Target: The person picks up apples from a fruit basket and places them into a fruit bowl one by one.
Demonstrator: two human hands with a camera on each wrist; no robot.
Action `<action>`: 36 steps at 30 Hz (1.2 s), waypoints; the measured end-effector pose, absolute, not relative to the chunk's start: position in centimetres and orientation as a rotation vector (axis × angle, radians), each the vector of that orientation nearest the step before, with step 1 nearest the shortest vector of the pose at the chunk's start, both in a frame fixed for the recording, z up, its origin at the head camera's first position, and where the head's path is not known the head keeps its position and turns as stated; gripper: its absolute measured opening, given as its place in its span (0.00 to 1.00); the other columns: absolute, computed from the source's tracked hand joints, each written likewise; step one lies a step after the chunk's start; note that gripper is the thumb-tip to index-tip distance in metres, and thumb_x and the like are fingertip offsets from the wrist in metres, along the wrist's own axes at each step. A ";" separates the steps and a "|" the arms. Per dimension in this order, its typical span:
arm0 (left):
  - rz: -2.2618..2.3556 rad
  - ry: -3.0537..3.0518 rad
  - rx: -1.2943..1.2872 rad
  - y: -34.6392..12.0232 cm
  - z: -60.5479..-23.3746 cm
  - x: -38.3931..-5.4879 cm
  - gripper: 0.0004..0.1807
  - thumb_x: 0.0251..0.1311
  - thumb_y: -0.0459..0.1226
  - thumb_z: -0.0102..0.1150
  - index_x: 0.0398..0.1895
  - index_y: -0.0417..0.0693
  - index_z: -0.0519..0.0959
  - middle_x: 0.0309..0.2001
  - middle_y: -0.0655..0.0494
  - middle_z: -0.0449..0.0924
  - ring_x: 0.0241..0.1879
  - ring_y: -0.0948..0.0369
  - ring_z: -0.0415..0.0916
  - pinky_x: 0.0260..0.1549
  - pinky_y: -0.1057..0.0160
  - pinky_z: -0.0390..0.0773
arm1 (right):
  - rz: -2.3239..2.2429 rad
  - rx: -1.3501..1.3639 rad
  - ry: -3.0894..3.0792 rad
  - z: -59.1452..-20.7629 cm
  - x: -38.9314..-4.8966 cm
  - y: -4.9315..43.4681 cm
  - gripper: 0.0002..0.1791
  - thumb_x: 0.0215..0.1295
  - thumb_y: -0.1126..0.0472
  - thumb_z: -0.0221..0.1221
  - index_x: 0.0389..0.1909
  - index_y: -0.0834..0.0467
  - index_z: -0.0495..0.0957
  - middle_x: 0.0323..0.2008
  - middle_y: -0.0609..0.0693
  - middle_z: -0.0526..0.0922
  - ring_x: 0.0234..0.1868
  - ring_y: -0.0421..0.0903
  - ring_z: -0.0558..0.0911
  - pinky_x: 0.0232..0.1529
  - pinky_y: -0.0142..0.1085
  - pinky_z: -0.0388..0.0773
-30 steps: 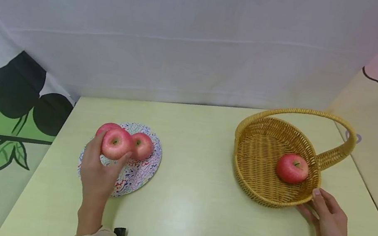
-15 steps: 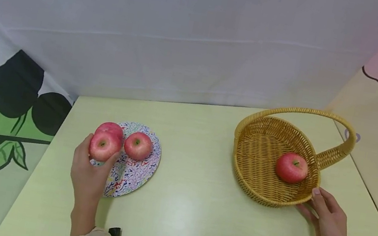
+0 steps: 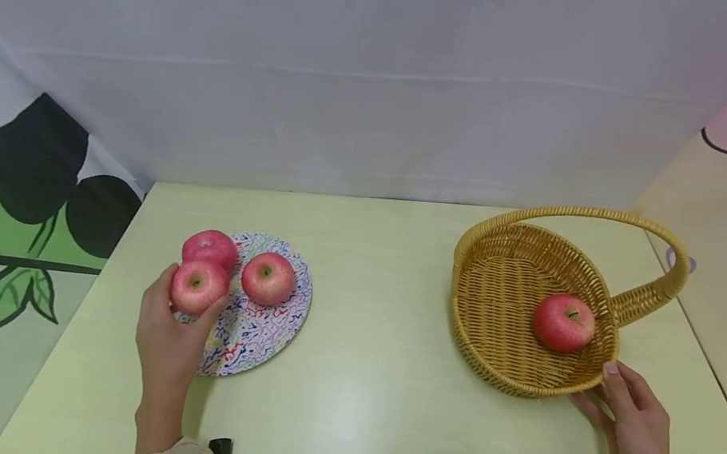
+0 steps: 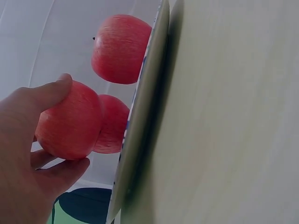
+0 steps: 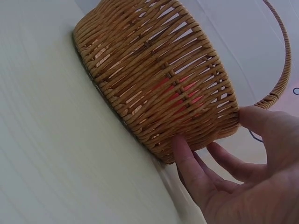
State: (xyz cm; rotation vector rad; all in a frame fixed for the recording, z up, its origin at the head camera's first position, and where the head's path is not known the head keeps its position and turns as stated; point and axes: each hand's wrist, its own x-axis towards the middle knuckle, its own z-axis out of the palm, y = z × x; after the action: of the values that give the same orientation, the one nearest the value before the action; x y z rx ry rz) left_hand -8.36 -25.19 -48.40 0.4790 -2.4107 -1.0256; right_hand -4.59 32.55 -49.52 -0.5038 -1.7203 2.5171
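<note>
Gripping an apple point(image 3: 199, 287) over the plate point(image 3: 256, 338), the left hand point(image 3: 172, 335) should avoid bumping nearby apples point(image 3: 269, 279) while the right hand point(image 3: 637, 425) pinches the basket point(image 3: 496, 303).

No lettering, label or number can be read.

Basket handle point(image 5: 287, 55) cut off atop the right wrist view

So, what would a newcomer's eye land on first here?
Likely the red apple in the left hand, beside two more apples on the patterned plate. Next, the wicker basket on the right of the table: its handle arches high, a lone apple sits inside, and the right hand grips the basket.
</note>
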 end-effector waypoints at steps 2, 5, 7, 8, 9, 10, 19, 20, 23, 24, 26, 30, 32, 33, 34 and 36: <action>-1.035 -2.424 0.496 -25.3 -48.5 -8.3 0.47 0.59 0.45 0.76 0.79 0.52 0.62 0.72 0.46 0.71 0.68 0.49 0.71 0.64 0.38 0.78 | 2.522 -0.498 -1.713 -49.5 -4.6 32.6 0.12 0.78 0.61 0.57 0.56 0.52 0.84 0.47 0.40 0.89 0.44 0.38 0.90 0.42 0.33 0.89; -1.060 -2.452 0.508 -25.4 -48.8 -8.2 0.47 0.60 0.44 0.76 0.80 0.52 0.62 0.72 0.45 0.70 0.69 0.49 0.70 0.65 0.38 0.77 | 2.525 -0.494 -1.705 -49.5 -4.6 32.6 0.12 0.78 0.62 0.57 0.56 0.52 0.84 0.47 0.41 0.89 0.44 0.38 0.90 0.42 0.33 0.89; -1.087 -2.474 0.513 -25.5 -48.8 -8.1 0.47 0.60 0.42 0.76 0.81 0.52 0.61 0.73 0.45 0.69 0.70 0.48 0.69 0.66 0.37 0.76 | 2.524 -0.499 -1.703 -49.5 -4.6 32.6 0.12 0.78 0.62 0.57 0.55 0.52 0.84 0.47 0.40 0.89 0.44 0.38 0.90 0.42 0.33 0.89; -1.097 -2.486 0.514 -25.6 -48.9 -8.1 0.47 0.61 0.42 0.75 0.81 0.52 0.61 0.73 0.44 0.69 0.70 0.47 0.69 0.66 0.37 0.76 | 2.521 -0.503 -1.705 -49.6 -4.6 32.6 0.12 0.78 0.62 0.58 0.55 0.52 0.84 0.47 0.40 0.89 0.43 0.38 0.90 0.42 0.33 0.89; -1.107 -2.499 0.515 -25.6 -48.9 -8.1 0.48 0.61 0.41 0.75 0.81 0.52 0.60 0.73 0.44 0.68 0.70 0.47 0.69 0.66 0.37 0.76 | 2.519 -0.508 -1.705 -49.6 -4.6 32.6 0.11 0.78 0.62 0.58 0.55 0.52 0.84 0.47 0.40 0.88 0.43 0.38 0.90 0.42 0.33 0.89; -1.114 -2.513 0.515 -25.6 -48.9 -8.1 0.48 0.61 0.41 0.75 0.81 0.52 0.60 0.74 0.44 0.68 0.71 0.46 0.68 0.66 0.37 0.75 | 2.519 -0.514 -1.704 -49.6 -4.6 32.6 0.11 0.77 0.61 0.58 0.55 0.52 0.84 0.47 0.40 0.88 0.43 0.38 0.90 0.42 0.33 0.89; -1.173 -2.632 0.557 -25.8 -48.7 -7.9 0.50 0.63 0.45 0.73 0.83 0.53 0.55 0.75 0.44 0.65 0.74 0.45 0.64 0.66 0.35 0.75 | 2.536 -0.518 -1.677 -49.7 -4.6 32.6 0.11 0.77 0.62 0.58 0.54 0.52 0.85 0.47 0.40 0.89 0.44 0.38 0.90 0.42 0.34 0.89; -1.185 -2.640 0.561 -25.8 -48.6 -7.8 0.50 0.63 0.46 0.73 0.83 0.53 0.55 0.75 0.44 0.65 0.74 0.45 0.64 0.66 0.35 0.75 | 2.539 -0.514 -1.671 -49.6 -4.6 32.5 0.11 0.77 0.62 0.58 0.54 0.52 0.85 0.47 0.40 0.89 0.44 0.38 0.90 0.42 0.34 0.89; -1.200 -2.652 0.577 -25.9 -48.6 -7.7 0.50 0.64 0.47 0.72 0.83 0.52 0.54 0.76 0.43 0.64 0.74 0.44 0.63 0.67 0.35 0.74 | 2.541 -0.502 -1.665 -49.6 -4.6 32.5 0.11 0.78 0.63 0.57 0.54 0.53 0.85 0.48 0.40 0.88 0.44 0.38 0.90 0.42 0.34 0.89; -1.211 -2.649 0.583 -26.0 -48.6 -7.7 0.50 0.64 0.48 0.71 0.83 0.51 0.54 0.76 0.43 0.64 0.74 0.44 0.63 0.67 0.35 0.74 | 2.544 -0.498 -1.664 -49.6 -4.6 32.5 0.12 0.78 0.63 0.57 0.54 0.53 0.85 0.48 0.40 0.88 0.44 0.38 0.90 0.42 0.34 0.89; -1.224 -2.650 0.595 -26.1 -48.6 -7.6 0.50 0.65 0.49 0.71 0.83 0.50 0.53 0.77 0.43 0.63 0.75 0.43 0.62 0.69 0.35 0.72 | 2.544 -0.492 -1.670 -49.5 -4.6 32.5 0.12 0.78 0.63 0.57 0.55 0.53 0.84 0.48 0.40 0.88 0.45 0.38 0.90 0.42 0.34 0.89; -1.250 -2.662 0.610 -26.4 -48.4 -7.5 0.51 0.66 0.49 0.69 0.84 0.48 0.50 0.78 0.41 0.61 0.76 0.42 0.60 0.72 0.35 0.68 | 2.542 -0.490 -1.681 -49.5 -4.6 32.5 0.12 0.78 0.62 0.57 0.55 0.52 0.84 0.48 0.40 0.89 0.45 0.38 0.90 0.42 0.34 0.89; -1.259 -2.674 0.614 -26.4 -48.3 -7.4 0.52 0.66 0.48 0.69 0.84 0.47 0.48 0.78 0.40 0.59 0.77 0.41 0.59 0.73 0.34 0.66 | 2.542 -0.490 -1.679 -49.5 -4.6 32.5 0.12 0.78 0.63 0.57 0.55 0.52 0.85 0.47 0.40 0.89 0.44 0.38 0.90 0.42 0.34 0.89; -1.267 -2.680 0.618 -26.5 -48.2 -7.4 0.52 0.67 0.48 0.69 0.84 0.47 0.47 0.79 0.39 0.58 0.77 0.41 0.58 0.73 0.34 0.66 | 2.543 -0.491 -1.676 -49.6 -4.6 32.5 0.12 0.78 0.63 0.57 0.55 0.52 0.85 0.47 0.41 0.89 0.44 0.38 0.90 0.42 0.34 0.89; -1.272 -2.688 0.623 -26.5 -48.2 -7.4 0.53 0.67 0.47 0.69 0.85 0.47 0.46 0.79 0.39 0.57 0.77 0.41 0.58 0.73 0.34 0.66 | 2.545 -0.492 -1.673 -49.6 -4.6 32.5 0.12 0.78 0.63 0.57 0.55 0.52 0.85 0.47 0.41 0.89 0.44 0.38 0.90 0.42 0.34 0.89; -1.284 -2.698 0.628 -26.5 -48.0 -7.3 0.54 0.67 0.47 0.69 0.85 0.47 0.44 0.79 0.38 0.56 0.78 0.40 0.57 0.73 0.34 0.66 | 2.547 -0.499 -1.672 -49.6 -4.6 32.6 0.12 0.78 0.63 0.57 0.55 0.52 0.85 0.47 0.41 0.89 0.44 0.38 0.90 0.42 0.34 0.89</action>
State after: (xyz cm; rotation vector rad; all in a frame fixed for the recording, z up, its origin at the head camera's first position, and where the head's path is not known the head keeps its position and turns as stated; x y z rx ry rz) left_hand -7.34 -26.49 -48.03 0.6276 -2.6976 -1.2837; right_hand -4.64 32.55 -49.58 -0.4989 -1.6720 2.5472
